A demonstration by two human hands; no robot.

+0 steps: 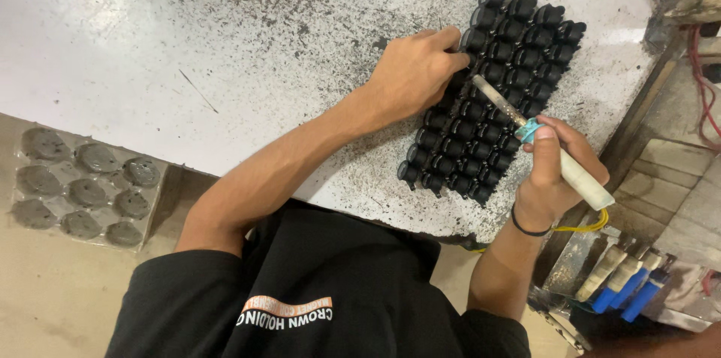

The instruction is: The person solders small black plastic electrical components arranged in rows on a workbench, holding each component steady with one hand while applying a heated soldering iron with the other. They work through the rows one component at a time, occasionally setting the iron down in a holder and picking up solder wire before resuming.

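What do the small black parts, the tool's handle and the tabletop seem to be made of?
The black parts look like moulded plastic: identical shapes with a dull sheen. The tool's handle seems pale plastic or wood; its shaft looks like scorched metal. The tabletop appears white-painted or laminated, glossy, speckled with dark grime.

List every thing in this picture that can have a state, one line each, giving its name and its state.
Left hand: palm down, fingers pressing the black parts.
Right hand: closed around the soldering iron.
Soldering iron: held tilted, tip down among the black parts.
Black parts: packed in rows, lying on the table.
Table: white, speckled with dark spots.
Tray: on the floor, hollows dusty grey.
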